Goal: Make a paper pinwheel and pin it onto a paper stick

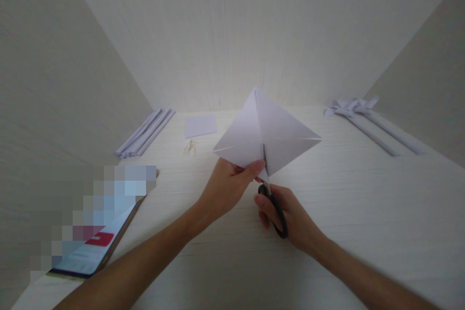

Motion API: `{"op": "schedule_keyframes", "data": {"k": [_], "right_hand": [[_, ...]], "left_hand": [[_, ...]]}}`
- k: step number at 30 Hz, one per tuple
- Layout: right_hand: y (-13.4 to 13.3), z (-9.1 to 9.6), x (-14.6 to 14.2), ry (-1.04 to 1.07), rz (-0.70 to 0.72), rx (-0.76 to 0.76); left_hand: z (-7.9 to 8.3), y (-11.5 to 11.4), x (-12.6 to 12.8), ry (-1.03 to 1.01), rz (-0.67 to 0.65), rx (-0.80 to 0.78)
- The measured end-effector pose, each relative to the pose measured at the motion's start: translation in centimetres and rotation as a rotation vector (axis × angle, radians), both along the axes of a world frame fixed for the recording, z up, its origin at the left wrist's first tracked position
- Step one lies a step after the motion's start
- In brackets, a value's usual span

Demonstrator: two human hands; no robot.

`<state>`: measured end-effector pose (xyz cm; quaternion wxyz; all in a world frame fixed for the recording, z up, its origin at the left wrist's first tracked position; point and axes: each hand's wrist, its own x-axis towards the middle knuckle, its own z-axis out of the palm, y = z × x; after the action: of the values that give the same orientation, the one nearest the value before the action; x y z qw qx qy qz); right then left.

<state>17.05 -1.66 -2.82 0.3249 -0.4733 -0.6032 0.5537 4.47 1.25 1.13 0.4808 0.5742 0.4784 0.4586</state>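
Note:
A white square of paper (279, 131) with diagonal creases is held up above the table, one corner toward me. My left hand (227, 189) pinches that near corner between thumb and fingers. My right hand (286, 215) grips black-handled scissors (273, 198), whose blades run up along the crease from the near corner toward the paper's middle.
Rolled white paper sticks (145, 133) lie at the back left, a small paper square (199, 126) and some toothpicks (190, 147) behind my hands. Paper pinwheels on sticks (366, 118) lie at the back right. A phone (94, 247) leans at the left. Walls enclose the pale table (363, 213).

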Motion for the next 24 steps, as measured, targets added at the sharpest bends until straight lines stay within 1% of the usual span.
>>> {"op": "schedule_keyframes", "data": {"k": [7,15,24], "right_hand": [[-0.04,-0.18,-0.04,0.012,-0.016,-0.035],[-0.04,-0.49,0.09,0.0,-0.01,-0.015],[-0.09,-0.27,0.09,-0.02,-0.019,-0.008]], "left_hand": [[-0.26,0.04,-0.14,-0.013,-0.011,0.012],[-0.17,0.17,-0.16,-0.003,-0.018,0.015],[-0.14,0.18,-0.16,0.009,-0.007,0.004]]}}
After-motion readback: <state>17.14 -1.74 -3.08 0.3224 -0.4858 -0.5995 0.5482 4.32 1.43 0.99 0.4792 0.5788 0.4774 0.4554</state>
